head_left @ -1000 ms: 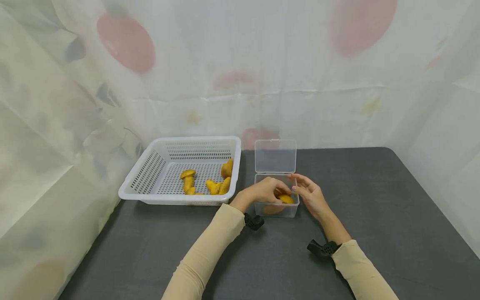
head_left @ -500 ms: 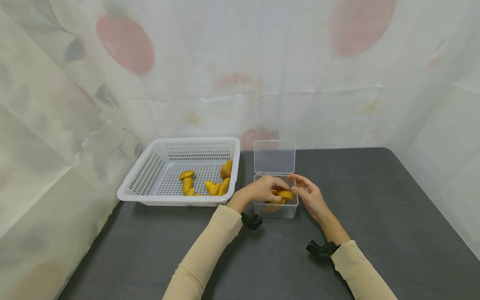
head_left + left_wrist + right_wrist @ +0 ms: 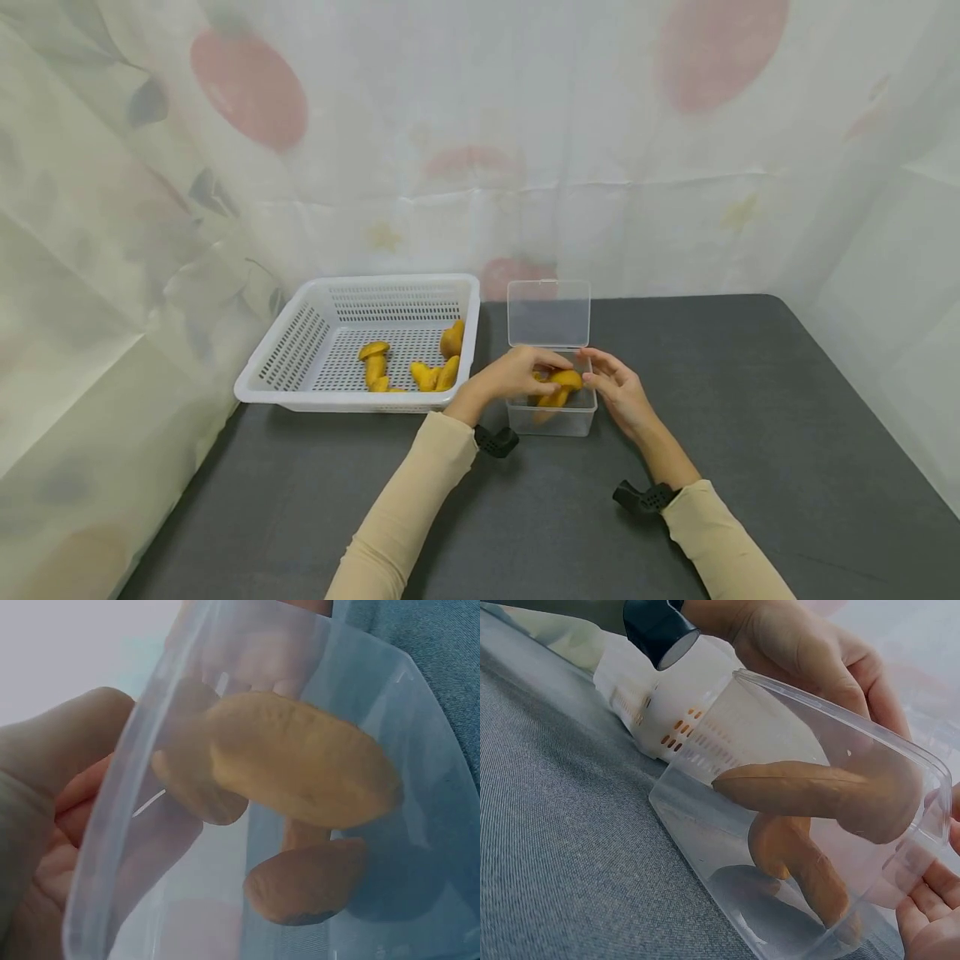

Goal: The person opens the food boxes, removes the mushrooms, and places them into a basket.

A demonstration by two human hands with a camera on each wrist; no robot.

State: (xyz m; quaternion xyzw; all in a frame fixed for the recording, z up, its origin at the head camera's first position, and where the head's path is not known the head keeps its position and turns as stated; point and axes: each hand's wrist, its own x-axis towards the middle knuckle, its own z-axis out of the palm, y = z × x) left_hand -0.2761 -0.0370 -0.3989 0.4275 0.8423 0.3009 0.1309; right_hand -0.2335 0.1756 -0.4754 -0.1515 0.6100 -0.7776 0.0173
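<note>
My left hand (image 3: 517,375) reaches over the clear plastic box (image 3: 555,423) and holds a yellow-brown mushroom (image 3: 558,387) between thumb and fingers, tilted within the box opening. A second mushroom (image 3: 799,859) lies below it on the box floor, seen through the wall in the right wrist view. In the left wrist view, the upper mushroom (image 3: 307,761) spans the box above the lower mushroom (image 3: 304,885). My right hand (image 3: 626,400) grips the box's right side near the back corner, with thumb and fingers at the rim. The hinged clear lid (image 3: 549,312) stands upright behind.
A white perforated basket (image 3: 352,397) stands left of the box with several mushrooms (image 3: 375,362) inside. Both sit on a dark grey table (image 3: 712,375). A printed curtain (image 3: 622,150) hangs behind the table and along its sides.
My left hand has risen slightly and shifted left, bringing the mushroom up and left inside the box, so more of its stem shows. The right hand stays at the box's side.
</note>
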